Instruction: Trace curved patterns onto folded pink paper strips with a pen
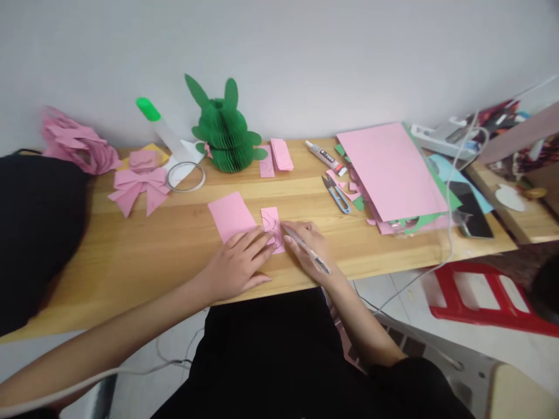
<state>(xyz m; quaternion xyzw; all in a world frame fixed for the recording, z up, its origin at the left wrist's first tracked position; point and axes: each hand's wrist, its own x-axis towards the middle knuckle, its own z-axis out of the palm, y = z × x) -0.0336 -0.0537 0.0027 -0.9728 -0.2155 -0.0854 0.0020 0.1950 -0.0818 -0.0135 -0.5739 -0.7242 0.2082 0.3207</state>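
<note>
On the wooden table lies a small pink paper strip [271, 218] with curved dark lines drawn on it. My left hand [239, 262] rests flat with its fingers spread, fingertips on the strip's left side. A larger pink paper piece [231, 212] lies just left of the strip, partly under that hand. My right hand [312, 247] is closed around a pen [312, 253], its fingers touching the strip's right edge. The pen's tip is hard to make out among the fingers.
A green paper rabbit [227, 139] stands near the wall beside folded pink papers [282, 154]. Pink bows [142, 183] and a tape roll [186, 176] lie left. Glue [326, 157], thread snips [336, 195], paper scraps and pink sheets [393, 171] lie right, with a phone [471, 209] beyond.
</note>
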